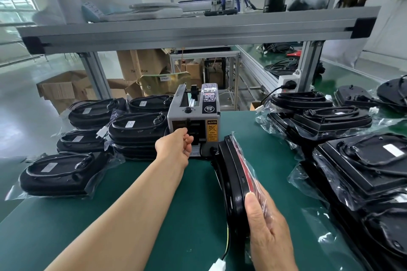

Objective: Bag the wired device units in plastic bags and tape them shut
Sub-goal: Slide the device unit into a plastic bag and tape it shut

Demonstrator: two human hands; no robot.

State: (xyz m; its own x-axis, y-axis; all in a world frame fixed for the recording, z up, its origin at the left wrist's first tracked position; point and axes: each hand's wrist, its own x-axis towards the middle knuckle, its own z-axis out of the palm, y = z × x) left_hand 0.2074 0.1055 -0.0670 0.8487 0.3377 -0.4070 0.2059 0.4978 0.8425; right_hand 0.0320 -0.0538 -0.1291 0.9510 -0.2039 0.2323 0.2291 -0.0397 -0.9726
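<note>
Left hand [176, 145], fingers curled, grip unclear, at tape dispenser [193, 121] mouth; right hand [267, 233] grips bagged device unit [233, 174] on edge on tabletop [189, 215].

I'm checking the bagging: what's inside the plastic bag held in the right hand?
A black device unit on edge, red showing on its far side. The right hand covers the near end of the plastic bag.

A factory packing station: green bench mat [193, 215], aluminium-profile shelf frame [198, 33], tape dispenser [198, 116], stacked cartons [141, 66], bagged units [136, 127].
</note>
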